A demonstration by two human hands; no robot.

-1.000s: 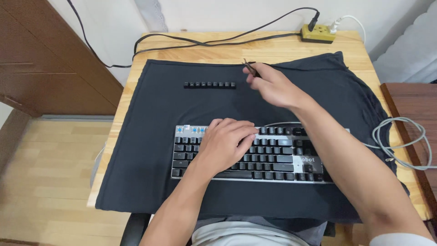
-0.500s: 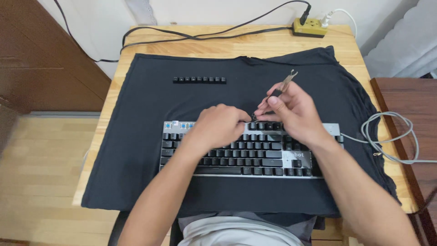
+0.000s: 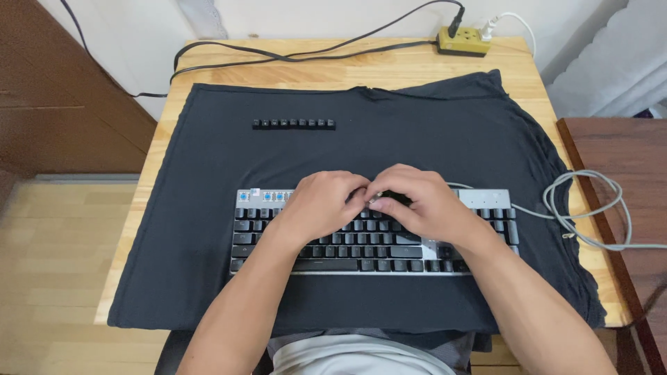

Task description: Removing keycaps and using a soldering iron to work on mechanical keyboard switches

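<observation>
Head view, looking down on a wooden table (image 3: 347,69) draped with a dark cloth (image 3: 208,208), apparently as padding and to stop small parts from rolling. A mechanical keyboard (image 3: 375,243) lies near the table's front edge, several top-row caps gone at its left and pale blue switches bared there; the loose keycaps (image 3: 293,123) sit in a tidy row at the cloth's far left, well apart. The left hand (image 3: 321,205) rests curled on the upper keys, seemingly steadying the board, and the right hand (image 3: 424,201) touches it, fingers pinched on a small metal tool (image 3: 376,200), mostly hidden.
</observation>
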